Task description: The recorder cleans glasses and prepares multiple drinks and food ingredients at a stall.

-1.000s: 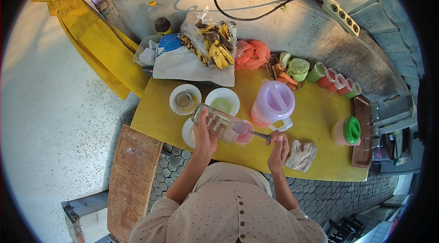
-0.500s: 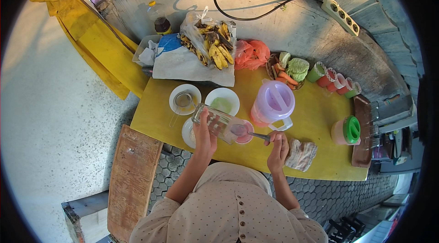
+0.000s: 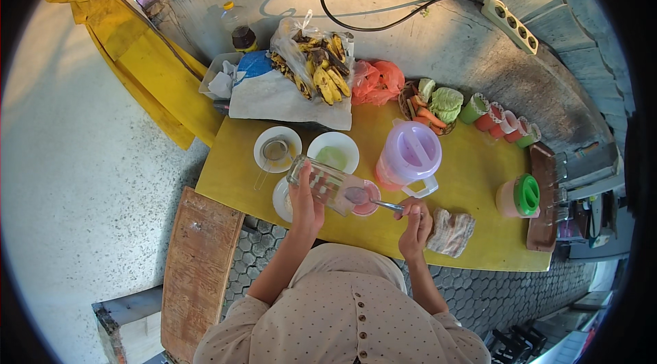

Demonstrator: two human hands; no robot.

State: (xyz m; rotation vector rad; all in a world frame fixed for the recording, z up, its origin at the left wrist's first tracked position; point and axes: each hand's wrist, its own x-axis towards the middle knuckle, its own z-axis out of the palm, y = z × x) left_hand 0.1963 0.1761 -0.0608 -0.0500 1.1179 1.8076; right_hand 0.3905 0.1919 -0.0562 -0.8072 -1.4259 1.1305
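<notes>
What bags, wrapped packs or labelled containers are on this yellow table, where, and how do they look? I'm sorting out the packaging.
Clear plastic bag: far side, holding yellow-brown bananas.
Orange plastic bag: right of the bananas, crumpled.
Bottle: far left, clear, dark contents, yellow cap.
Glass jar: tilted in the left hand, clear, no label visible.
No screens or signs.

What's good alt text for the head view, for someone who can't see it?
The left hand tilts a clear glass jar over a small pink bowl on a yellow table, while the right hand holds a spoon at the jar's mouth.
</notes>
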